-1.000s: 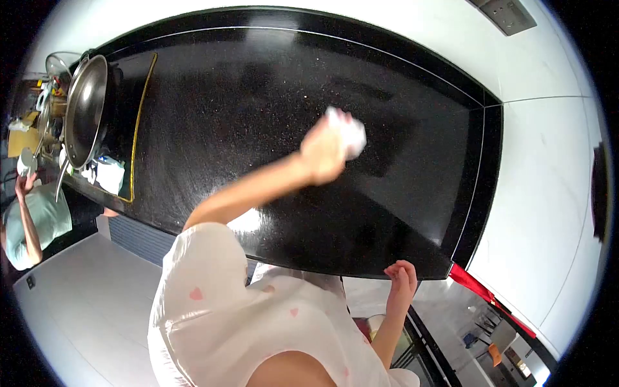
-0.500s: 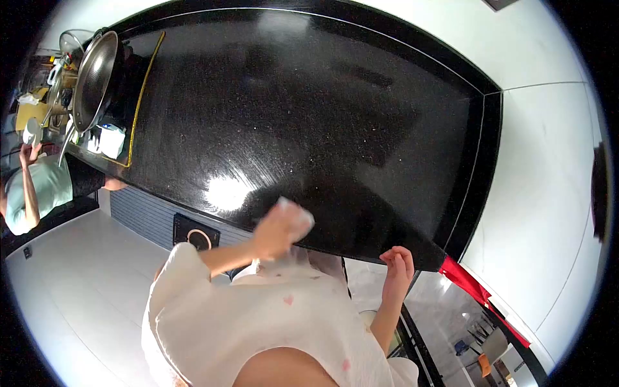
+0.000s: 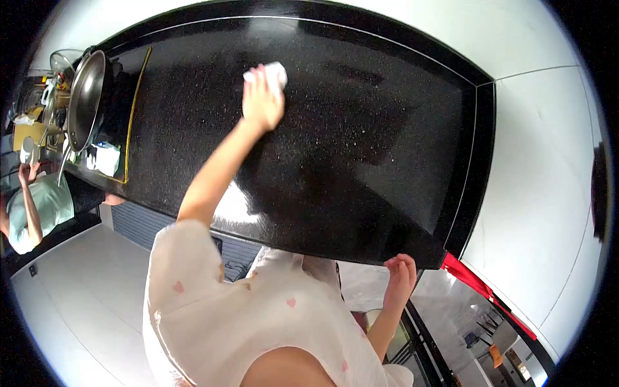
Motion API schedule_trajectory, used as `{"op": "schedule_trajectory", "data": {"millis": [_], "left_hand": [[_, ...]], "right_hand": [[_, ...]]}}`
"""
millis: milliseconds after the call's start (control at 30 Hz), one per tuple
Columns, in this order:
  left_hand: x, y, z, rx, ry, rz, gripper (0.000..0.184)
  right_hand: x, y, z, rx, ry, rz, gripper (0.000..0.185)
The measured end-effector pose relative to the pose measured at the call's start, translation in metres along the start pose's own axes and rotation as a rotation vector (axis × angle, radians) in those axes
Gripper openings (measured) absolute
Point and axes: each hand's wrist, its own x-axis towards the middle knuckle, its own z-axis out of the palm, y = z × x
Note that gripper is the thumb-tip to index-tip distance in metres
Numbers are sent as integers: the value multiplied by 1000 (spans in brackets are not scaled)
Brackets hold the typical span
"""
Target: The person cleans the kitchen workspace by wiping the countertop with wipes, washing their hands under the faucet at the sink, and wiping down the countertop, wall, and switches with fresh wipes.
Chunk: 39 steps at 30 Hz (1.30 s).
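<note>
My left hand (image 3: 263, 106) is stretched far out over the black speckled countertop (image 3: 309, 187), its fingers laid over a white cloth (image 3: 276, 76) pressed against the surface. The cloth is bunched up and sticks out past the fingertips; part of it is hidden under the hand. At the counter's front edge, my right hand (image 3: 401, 271) is raised with loosely bent fingers and nothing visible in them. Small pale specks and a few shiny streaks dot the countertop around both arms.
A large frying pan (image 3: 87, 100) and a white packet (image 3: 108, 159) stand on the left, beyond a yellow strip (image 3: 137, 113). Another person (image 3: 40, 203) holds a white cup (image 3: 28, 150) there. Red fabric (image 3: 467, 276) hangs at the right corner. White walls border the counter.
My left hand has moved from the front edge toward the back of the counter, taking the white cloth along. My right hand stays near the front edge.
</note>
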Motion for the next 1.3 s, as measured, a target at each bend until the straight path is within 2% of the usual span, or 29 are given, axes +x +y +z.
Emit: {"op": "schedule_trajectory", "data": {"millis": [67, 133, 200, 333, 367, 400, 467, 533, 600, 667, 700, 733, 767, 800, 833, 867, 900, 1000, 1033, 1067, 1167, 1200, 1300], "left_hand": [[67, -35, 30, -87, -58, -240, 55], [124, -34, 32, -244, -174, -424, 59], [150, -4, 16, -218, -243, -282, 60], [180, 66, 35, -155, -113, -323, 68], [176, 70, 38, -189, -30, -243, 68], [168, 73, 31, -155, -62, -172, 65], [157, 82, 29, -341, -19, 158, 61], [144, 110, 9, -138, -103, 361, 55], [117, 125, -63, -448, -444, 440, 46], [52, 149, -9, -558, 197, 781, 38], [17, 143, -41, -433, 102, 963, 35], [-24, 138, -52, -961, -503, 859, 32], [-88, 125, -51, -942, -60, 977, 27], [-134, 106, -67, -800, -63, 1149, 27], [-210, 101, -44, -958, -371, 1090, 31], [-237, 72, -59, -1120, -385, 1195, 34], [-248, 62, -62, -1091, -366, 1138, 33], [-156, 74, -62, -983, -523, 958, 32], [-101, 75, -67, -927, -356, 880, 31], [-34, 79, -67, -857, -505, 796, 31], [106, 90, 5, -430, 0, 440, 45], [142, 92, 20, -244, 2, 529, 49], [193, 119, 26, -243, -25, 733, 50]], "right_hand": [[-5, 3, 4, -46, 68, 21, 12], [-8, 6, 9, -67, 122, 36, 13], [-12, 9, 11, -71, 166, 52, 13], [-13, 19, 22, -42, 230, 98, 13], [-15, 19, 26, -44, 228, 102, 13], [-15, 19, 31, -43, 226, 104, 13], [-15, 21, 41, -42, 216, 103, 13], [-17, 23, 46, -50, 205, 98, 14], [-25, 23, 49, -54, 198, 74, 14], [-31, 25, 51, -51, 194, 58, 13], [-35, 26, 51, -52, 198, 57, 13], [-38, 26, 51, -51, 202, 56, 13], [-40, 24, 55, -39, 218, 80, 13], [-41, 24, 57, -38, 218, 73, 13], [-41, 26, 58, -35, 216, 65, 13], [-40, 25, 58, -37, 215, 54, 13], [-40, 22, 62, -13, 219, 52, 13], [-35, 19, 67, 9, 215, 44, 13], [-34, 20, 66, 11, 208, 39, 13], [-33, 22, 63, 13, 204, 34, 13], [-35, 26, 52, -9, 239, 36, 13], [-37, 27, 48, -19, 255, 40, 13], [-44, 29, 42, -10, 367, 82, 13]]}}
